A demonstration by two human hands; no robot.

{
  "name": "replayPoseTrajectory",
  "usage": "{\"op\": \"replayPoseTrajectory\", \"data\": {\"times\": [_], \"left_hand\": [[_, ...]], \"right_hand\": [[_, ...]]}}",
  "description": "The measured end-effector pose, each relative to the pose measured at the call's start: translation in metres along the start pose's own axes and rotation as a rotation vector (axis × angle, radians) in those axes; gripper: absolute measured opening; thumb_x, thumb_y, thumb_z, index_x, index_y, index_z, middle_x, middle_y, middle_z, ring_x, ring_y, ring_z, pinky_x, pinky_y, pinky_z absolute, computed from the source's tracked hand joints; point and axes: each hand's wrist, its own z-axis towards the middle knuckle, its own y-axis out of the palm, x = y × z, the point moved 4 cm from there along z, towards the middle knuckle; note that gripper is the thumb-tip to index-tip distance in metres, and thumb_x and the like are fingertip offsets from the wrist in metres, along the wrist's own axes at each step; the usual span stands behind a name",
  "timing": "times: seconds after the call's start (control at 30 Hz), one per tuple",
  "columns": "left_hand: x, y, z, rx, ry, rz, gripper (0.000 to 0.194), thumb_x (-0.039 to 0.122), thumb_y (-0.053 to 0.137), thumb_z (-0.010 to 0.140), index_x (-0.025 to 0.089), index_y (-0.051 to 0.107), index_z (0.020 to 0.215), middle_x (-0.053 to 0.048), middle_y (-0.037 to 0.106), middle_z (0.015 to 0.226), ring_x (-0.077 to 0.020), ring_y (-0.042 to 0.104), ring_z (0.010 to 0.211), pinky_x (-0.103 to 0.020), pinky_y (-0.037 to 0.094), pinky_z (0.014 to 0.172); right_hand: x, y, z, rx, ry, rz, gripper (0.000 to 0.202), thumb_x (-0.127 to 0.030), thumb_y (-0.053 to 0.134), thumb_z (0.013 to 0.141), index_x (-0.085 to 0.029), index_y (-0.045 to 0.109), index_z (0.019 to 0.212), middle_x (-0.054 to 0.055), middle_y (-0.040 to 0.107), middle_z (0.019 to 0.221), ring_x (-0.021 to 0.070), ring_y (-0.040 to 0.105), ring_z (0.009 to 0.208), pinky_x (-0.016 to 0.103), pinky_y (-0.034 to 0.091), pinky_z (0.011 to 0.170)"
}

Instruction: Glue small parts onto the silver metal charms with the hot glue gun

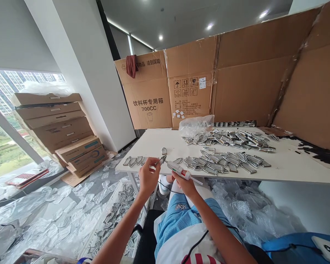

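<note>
My right hand (185, 183) is wrapped round a white and red glue gun (178, 170), with a pale glue stick poking out at its back. The gun's nozzle points left at a small silver loop-shaped piece (162, 160), which my left hand (149, 176) pinches between its fingertips. Whether nozzle and piece touch, I cannot tell. One similar loop piece (164, 151) lies just beyond my left fingers. To the left, a row of loop pieces (134, 161) rests near the front edge of the white table (159, 138).
Two heaps of silver pieces (222, 162) cover the table's right middle, with a clear plastic bag (196, 125) behind. Black scraps (316, 150) lie far right. Cardboard walls (192, 66) enclose the back. Below left, a floor container (112, 223) holds many pieces. Boxes (63, 121) are stacked left.
</note>
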Motion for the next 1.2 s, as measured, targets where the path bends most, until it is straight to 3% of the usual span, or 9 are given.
{"op": "replayPoseTrajectory", "data": {"times": [0.13, 0.27, 0.4, 0.5, 0.67, 0.87, 1.0, 1.1, 1.2], "left_hand": [[0.008, -0.002, -0.001, -0.011, 0.068, 0.028, 0.007, 0.029, 0.066, 0.096, 0.028, 0.072, 0.093, -0.003, 0.081, 0.097, -0.0229, 0.074, 0.088, -0.033, 0.057, 0.075], [0.011, -0.003, -0.001, -0.026, 0.103, 0.058, 0.010, 0.026, 0.063, 0.096, 0.029, 0.071, 0.091, -0.003, 0.080, 0.096, -0.0223, 0.072, 0.086, -0.034, 0.056, 0.076], [0.001, -0.005, 0.006, -0.034, 0.029, 0.021, 0.006, 0.033, 0.069, 0.095, 0.029, 0.072, 0.095, -0.003, 0.081, 0.097, -0.0242, 0.076, 0.091, -0.034, 0.056, 0.076], [-0.016, -0.008, 0.013, -0.011, -0.078, -0.041, 0.020, 0.045, 0.077, 0.092, 0.028, 0.072, 0.099, -0.007, 0.083, 0.103, -0.0256, 0.077, 0.094, -0.035, 0.056, 0.075], [-0.036, -0.012, 0.020, 0.030, -0.209, -0.212, 0.047, 0.061, 0.089, 0.081, 0.025, 0.071, 0.104, -0.008, 0.081, 0.099, -0.0223, 0.074, 0.082, -0.035, 0.058, 0.073], [-0.039, -0.011, 0.019, 0.029, -0.368, -0.416, 0.069, 0.054, 0.101, 0.066, 0.023, 0.070, 0.119, -0.007, 0.081, 0.102, -0.0244, 0.079, 0.091, -0.038, 0.060, 0.086], [-0.038, -0.009, 0.019, -0.036, -0.369, -0.398, 0.052, 0.052, 0.096, 0.070, 0.021, 0.079, 0.109, -0.009, 0.082, 0.105, -0.0279, 0.079, 0.100, -0.041, 0.059, 0.092], [-0.037, -0.008, 0.020, -0.085, -0.312, -0.351, 0.040, 0.055, 0.091, 0.076, 0.021, 0.082, 0.096, -0.009, 0.083, 0.100, -0.0275, 0.077, 0.098, -0.040, 0.059, 0.090], [-0.038, -0.009, 0.020, -0.063, -0.304, -0.365, 0.042, 0.055, 0.093, 0.076, 0.022, 0.082, 0.097, -0.009, 0.084, 0.104, -0.0269, 0.077, 0.098, -0.040, 0.060, 0.090]], "right_hand": [[0.000, 0.005, -0.001, -0.075, 0.067, 0.135, 0.060, -0.083, 0.080, 0.078, -0.024, 0.069, 0.072, -0.003, 0.057, 0.055, 0.0108, 0.034, 0.047, 0.030, 0.029, 0.050], [0.002, 0.006, -0.001, -0.104, 0.085, 0.131, 0.063, -0.085, 0.078, 0.081, -0.023, 0.069, 0.069, -0.006, 0.046, 0.048, 0.0114, 0.033, 0.047, 0.030, 0.029, 0.050], [-0.001, 0.005, -0.003, -0.097, 0.059, 0.141, 0.052, -0.076, 0.082, 0.082, -0.025, 0.073, 0.091, -0.002, 0.069, 0.064, 0.0125, 0.037, 0.048, 0.030, 0.030, 0.050], [-0.002, 0.004, -0.003, -0.088, 0.036, 0.130, 0.047, -0.070, 0.083, 0.084, -0.027, 0.072, 0.097, -0.001, 0.076, 0.070, 0.0137, 0.041, 0.050, 0.030, 0.031, 0.051], [-0.003, 0.004, -0.002, -0.076, 0.007, 0.151, 0.054, -0.078, 0.081, 0.083, -0.026, 0.072, 0.092, 0.000, 0.075, 0.072, 0.0129, 0.040, 0.050, 0.031, 0.029, 0.051], [-0.009, 0.004, -0.005, -0.048, 0.015, 0.134, 0.058, -0.082, 0.080, 0.081, -0.025, 0.071, 0.087, 0.001, 0.074, 0.072, 0.0127, 0.040, 0.052, 0.031, 0.033, 0.054], [-0.006, 0.003, -0.006, -0.046, 0.012, 0.110, 0.055, -0.080, 0.080, 0.082, -0.025, 0.071, 0.084, -0.001, 0.065, 0.062, 0.0147, 0.043, 0.053, 0.032, 0.037, 0.056], [-0.003, 0.003, -0.004, -0.042, -0.002, 0.113, 0.056, -0.080, 0.080, 0.082, -0.025, 0.073, 0.085, 0.001, 0.073, 0.070, 0.0142, 0.043, 0.052, 0.032, 0.036, 0.054], [0.000, 0.004, -0.003, -0.050, -0.014, 0.120, 0.056, -0.080, 0.080, 0.084, -0.025, 0.074, 0.087, 0.003, 0.077, 0.076, 0.0142, 0.046, 0.053, 0.031, 0.039, 0.055]]}}
